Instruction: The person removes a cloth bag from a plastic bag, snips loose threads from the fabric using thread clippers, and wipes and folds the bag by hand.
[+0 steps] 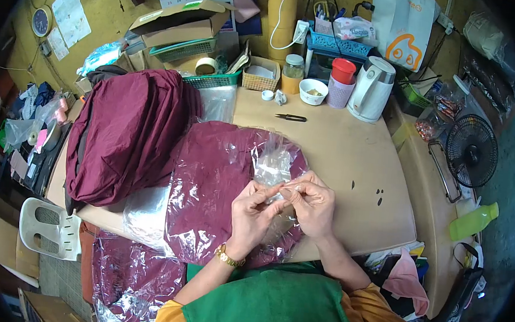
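Note:
A clear plastic bag with folded maroon fabric (208, 175) inside lies on the table in front of me. My left hand (252, 215) and my right hand (312, 206) meet over its right part. Thumbs and fingers of both are pinched together on the bag's clear plastic (273, 162), fingertips almost touching. Exactly how the plastic sits between the fingers is too small to make out. To the left rises a heap of loose maroon garments (129, 133). Another bagged maroon bundle (134, 272) sits lower, at the table's front left.
Black thread snips (291, 117) lie on the tabletop (349, 150) beyond the bag. Along the back stand a white electric kettle (372, 88), a red-lidded cup (343, 77), a bowl (313, 91), a jar (293, 73) and baskets. At right are a black fan (471, 150) and green bottle (473, 221).

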### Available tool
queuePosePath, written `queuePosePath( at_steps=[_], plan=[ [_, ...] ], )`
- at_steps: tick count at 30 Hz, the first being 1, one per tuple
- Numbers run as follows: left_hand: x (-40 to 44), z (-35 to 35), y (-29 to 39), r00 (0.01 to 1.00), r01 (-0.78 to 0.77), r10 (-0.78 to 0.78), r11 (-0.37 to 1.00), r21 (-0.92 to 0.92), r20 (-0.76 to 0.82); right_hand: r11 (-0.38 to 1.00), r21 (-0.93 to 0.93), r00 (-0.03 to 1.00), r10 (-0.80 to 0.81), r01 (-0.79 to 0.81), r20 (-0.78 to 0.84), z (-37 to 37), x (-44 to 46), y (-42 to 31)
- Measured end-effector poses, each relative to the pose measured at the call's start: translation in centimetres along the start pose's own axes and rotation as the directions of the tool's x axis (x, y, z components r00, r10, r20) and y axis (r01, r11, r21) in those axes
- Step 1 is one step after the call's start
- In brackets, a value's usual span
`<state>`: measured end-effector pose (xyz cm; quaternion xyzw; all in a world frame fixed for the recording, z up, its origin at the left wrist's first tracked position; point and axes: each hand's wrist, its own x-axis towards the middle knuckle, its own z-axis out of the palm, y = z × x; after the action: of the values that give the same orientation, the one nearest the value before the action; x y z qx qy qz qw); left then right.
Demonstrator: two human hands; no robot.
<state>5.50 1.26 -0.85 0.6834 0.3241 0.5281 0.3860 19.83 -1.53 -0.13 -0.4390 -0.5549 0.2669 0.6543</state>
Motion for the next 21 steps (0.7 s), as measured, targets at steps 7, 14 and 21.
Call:
queuePosePath(
  at_steps=[7,14,21],
  plan=[
    [0.1,-0.9,-0.2,0.992,0.121,-0.125,0.975,-0.188,-0.011,0.853,-0.498,0.961,-0.017,0.159,0.278,-2.5,1.0,-1.7],
    [0.7,-1.1,-0.2,0.999,-0.043,0.046,0.962,0.269,-0.006,0.567,-0.688,0.891,-0.275,0.454,0.361,-1.9,0.8,-3.1],
    [0.1,-0.5,1.0,0.984,-0.172,0.172,0.903,0.394,0.035,0.972,-0.227,0.993,0.086,-0.066,0.079,-0.7,0.8,-0.7]
  ],
)
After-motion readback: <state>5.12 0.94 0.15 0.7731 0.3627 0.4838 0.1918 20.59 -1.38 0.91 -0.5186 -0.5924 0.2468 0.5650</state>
